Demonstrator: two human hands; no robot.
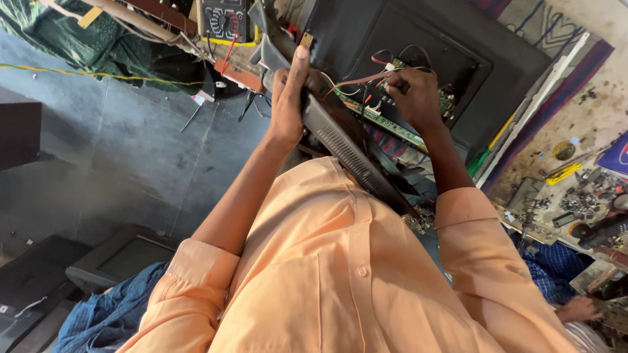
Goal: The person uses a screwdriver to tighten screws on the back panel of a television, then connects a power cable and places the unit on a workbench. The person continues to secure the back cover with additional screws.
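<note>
Peach shirt fabric [340, 274] is filling the bottom of the view, and both bare forearms are being extended up from it toward an opened flat-screen set. A long black ribbed frame strip [347, 147] is being gripped by the left hand [288, 98]; its fingers are being wrapped around the strip's upper end, with the thumb raised along the edge. A green circuit board [392, 124], lying inside the black back shell [458, 59], is being touched by the right hand [412, 95], whose fingers are being curled down and pressed together onto it; whether a part is being pinched cannot be told, since the tips are being hidden by the knuckles. Red wires [356, 82] are being stretched between the two hands, just under the right fingers. A likely risk is being posed here: if the strip is being tilted or dropped, the wires could be snagged and pulled off the board. A multimeter [226, 19] is being kept beyond the left hand, and a cluttered counter [575, 196] with small parts is lying well apart to the right.
</note>
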